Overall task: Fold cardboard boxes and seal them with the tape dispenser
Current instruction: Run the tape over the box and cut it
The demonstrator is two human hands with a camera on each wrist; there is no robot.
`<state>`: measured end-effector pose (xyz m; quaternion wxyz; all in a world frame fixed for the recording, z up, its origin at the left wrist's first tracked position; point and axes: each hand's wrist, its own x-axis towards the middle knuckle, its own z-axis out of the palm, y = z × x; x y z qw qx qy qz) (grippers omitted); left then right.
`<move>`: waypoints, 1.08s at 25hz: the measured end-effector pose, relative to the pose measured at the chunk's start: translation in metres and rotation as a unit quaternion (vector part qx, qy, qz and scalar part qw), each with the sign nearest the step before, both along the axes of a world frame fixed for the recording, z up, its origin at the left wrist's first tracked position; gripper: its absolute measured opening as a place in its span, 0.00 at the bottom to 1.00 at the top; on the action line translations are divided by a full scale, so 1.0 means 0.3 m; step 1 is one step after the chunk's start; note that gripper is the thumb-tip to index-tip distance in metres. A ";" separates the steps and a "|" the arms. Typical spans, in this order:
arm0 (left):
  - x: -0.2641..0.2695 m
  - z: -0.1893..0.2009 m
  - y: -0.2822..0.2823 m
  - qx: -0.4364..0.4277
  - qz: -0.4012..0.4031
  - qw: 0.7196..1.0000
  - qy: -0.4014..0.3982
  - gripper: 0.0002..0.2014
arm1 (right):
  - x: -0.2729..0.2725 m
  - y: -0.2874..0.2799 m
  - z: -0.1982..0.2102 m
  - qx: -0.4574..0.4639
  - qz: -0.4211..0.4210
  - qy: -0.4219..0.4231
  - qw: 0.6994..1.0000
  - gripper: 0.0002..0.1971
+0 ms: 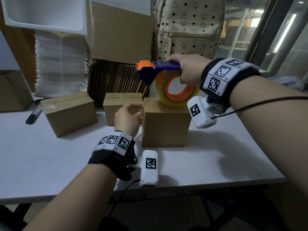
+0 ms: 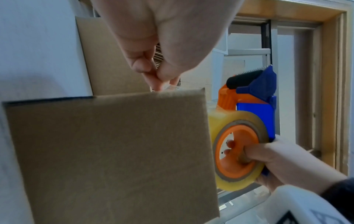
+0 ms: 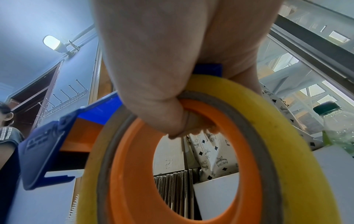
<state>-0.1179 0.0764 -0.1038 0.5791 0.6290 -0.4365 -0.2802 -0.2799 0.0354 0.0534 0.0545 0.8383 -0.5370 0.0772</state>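
A small closed cardboard box stands on the white table. My right hand grips a blue and orange tape dispenser, with fingers hooked through the hub. Its yellowish tape roll sits on the box's top near the far right. My left hand is at the box's upper left edge, where its fingertips pinch a thin clear strip of tape.
Two taped boxes stand left of and behind the box, and a black marker lies at the far left. Flat cardboard sheets, a big carton, white trays and a backpack line the back.
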 end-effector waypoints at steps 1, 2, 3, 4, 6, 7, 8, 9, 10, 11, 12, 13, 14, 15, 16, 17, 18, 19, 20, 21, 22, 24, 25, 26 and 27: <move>-0.003 -0.002 0.000 -0.004 0.003 1.000 -0.015 0.16 | -0.001 0.000 -0.001 0.000 0.000 -0.001 1.000 0.32; -0.007 -0.001 -0.001 -0.003 0.010 0.999 -0.045 0.15 | 0.000 0.000 -0.002 -0.002 -0.001 -0.001 1.000 0.31; -0.009 -0.002 -0.004 -0.001 0.018 0.996 -0.085 0.14 | 0.000 -0.001 -0.002 -0.004 -0.001 -0.001 1.000 0.31; -0.011 -0.004 -0.005 -0.002 0.022 0.993 -0.120 0.14 | 0.000 -0.002 -0.002 -0.005 -0.001 -0.001 1.000 0.31; -0.014 -0.011 -0.009 -0.017 0.022 0.987 -0.156 0.12 | 0.002 -0.006 0.001 -0.005 0.000 -0.002 1.000 0.30; -0.016 -0.013 -0.010 -0.023 0.023 0.986 -0.164 0.12 | 0.003 -0.007 0.002 -0.005 0.000 -0.002 1.000 0.30; -0.019 -0.015 -0.009 -0.023 0.025 0.985 -0.168 0.11 | 0.003 -0.009 0.002 -0.004 0.000 -0.002 1.000 0.30; -0.025 -0.014 -0.005 -0.020 0.030 0.984 -0.173 0.12 | 0.003 -0.011 0.002 -0.004 0.000 -0.002 1.000 0.30; -0.033 -0.010 0.003 -0.006 0.037 0.983 -0.179 0.12 | 0.003 -0.012 0.002 -0.005 0.000 -0.003 1.000 0.30; -0.040 -0.004 0.016 0.020 0.045 0.982 -0.183 0.12 | 0.003 -0.012 0.001 -0.006 -0.001 -0.004 1.000 0.30; -0.048 0.007 0.033 0.051 0.046 0.981 -0.180 0.13 | 0.003 -0.014 0.000 -0.005 -0.001 -0.004 1.000 0.30; -0.053 0.017 0.049 0.078 0.039 0.980 -0.179 0.15 | 0.004 -0.015 -0.001 -0.003 -0.001 -0.004 1.000 0.30; -0.058 0.031 0.066 0.104 0.021 0.974 -0.201 0.17 | 0.005 -0.015 0.000 -0.001 -0.001 -0.004 1.000 0.30; -0.064 0.047 0.081 0.140 0.000 0.958 -0.251 0.19 | 0.006 -0.016 0.001 0.001 -0.002 -0.002 1.000 0.30; -0.071 0.061 0.094 0.180 -0.019 0.933 -0.312 0.19 | 0.006 -0.016 0.000 0.003 -0.003 0.001 1.000 0.30; -0.077 0.076 0.101 0.210 -0.030 0.907 -0.363 0.20 | 0.007 -0.016 0.000 0.004 -0.003 0.003 1.000 0.30; -0.084 0.100 0.110 0.226 -0.034 0.892 -0.389 0.20 | 0.006 -0.014 0.000 0.003 -0.003 0.003 1.000 0.30; -0.086 0.117 0.113 0.225 -0.037 0.890 -0.396 0.23 | 0.006 -0.012 0.000 0.002 -0.004 0.003 1.000 0.30; -0.083 0.126 0.112 0.211 -0.048 0.899 -0.381 0.27 | 0.005 -0.009 -0.001 0.001 -0.004 0.003 1.000 0.30; -0.079 0.129 0.108 0.183 -0.072 0.920 -0.340 0.31 | 0.003 -0.007 -0.001 0.000 -0.003 0.003 1.000 0.30; -0.074 0.125 0.101 0.151 -0.109 0.946 -0.266 0.33 | 0.002 -0.006 -0.001 0.000 -0.002 0.003 1.000 0.30; -0.078 0.114 0.105 0.085 -0.170 0.975 -0.113 0.36 | 0.002 -0.005 0.000 0.000 -0.002 0.004 1.000 0.31; -0.086 0.108 0.110 0.067 -0.177 0.979 -0.072 0.41 | 0.003 -0.007 0.000 0.000 -0.002 0.006 1.000 0.31; -0.094 0.103 0.113 0.060 -0.174 0.981 -0.067 0.45 | 0.004 -0.009 0.001 0.000 -0.002 0.007 1.000 0.31; -0.097 0.092 0.106 0.058 -0.165 0.982 -0.077 0.48 | 0.004 -0.012 0.001 0.001 -0.002 0.007 1.000 0.30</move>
